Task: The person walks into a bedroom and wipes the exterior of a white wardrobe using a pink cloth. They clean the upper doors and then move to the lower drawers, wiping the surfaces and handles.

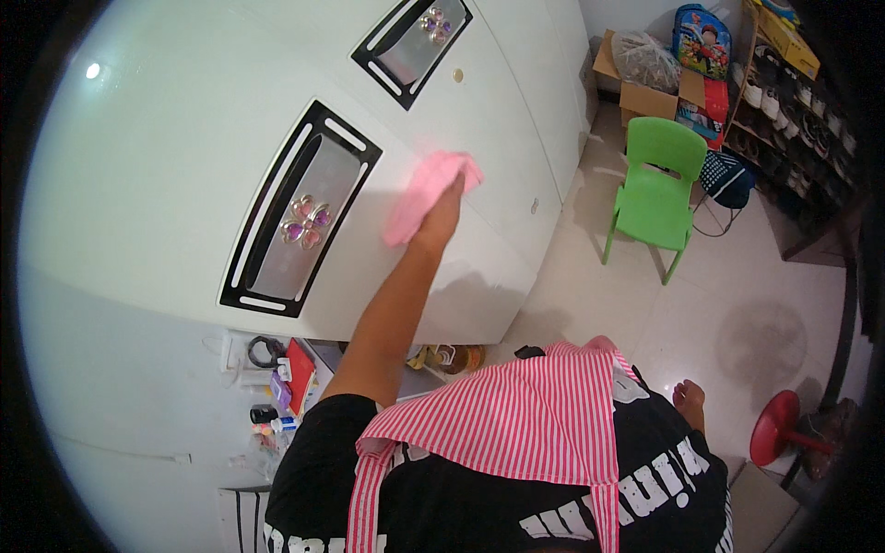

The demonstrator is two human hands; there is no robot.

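Observation:
My left hand (437, 222) presses a pink cloth (434, 186) against the white cabinet door (387, 269), bunching it under the fingers. Just left of the cloth sits a black-framed silver panel (304, 214) with a flower ornament of pink and purple stones. A second such panel (418, 48) is higher up on the neighbouring door. Down by my side hangs my right hand (689, 397), away from the cabinet, its fingers partly curled and small in the view. Part of my front is covered by a red-and-white striped apron (511, 415).
A green plastic chair (660, 186) stands on the tiled floor, near a shoe rack (795, 117) and an open cardboard box (646, 100). A red stool (774, 428) is at the right. Bottles and small items crowd a surface beside a red book (299, 373).

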